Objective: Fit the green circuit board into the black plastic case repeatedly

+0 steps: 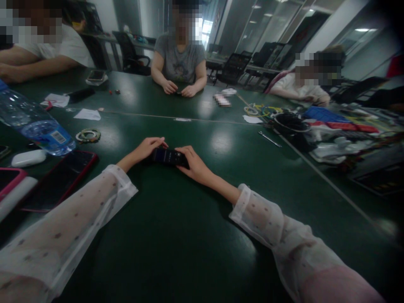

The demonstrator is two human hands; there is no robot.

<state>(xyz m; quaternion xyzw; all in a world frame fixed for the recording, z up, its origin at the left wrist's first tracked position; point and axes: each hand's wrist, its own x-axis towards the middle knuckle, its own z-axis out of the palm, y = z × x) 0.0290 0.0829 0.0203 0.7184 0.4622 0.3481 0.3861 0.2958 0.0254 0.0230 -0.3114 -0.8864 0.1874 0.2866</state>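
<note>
A small black phone [168, 157] with a dimly lit screen lies sideways between my hands, low over the green table [176, 235]. My left hand [147, 148] grips its left end, with some fingers along the far edge. At the right end, my right hand [196, 165] is closed round the phone, thumb at the near side and fingers at the far side. Fine details on the screen are too small to read.
To the left are a water bottle [41, 126], a red-edged phone [67, 176], a white earbud case [29, 158] and bracelets [88, 135]. A wrench [269, 139] and a heap of cables [288, 122] lie to the right. Several people sit around the table.
</note>
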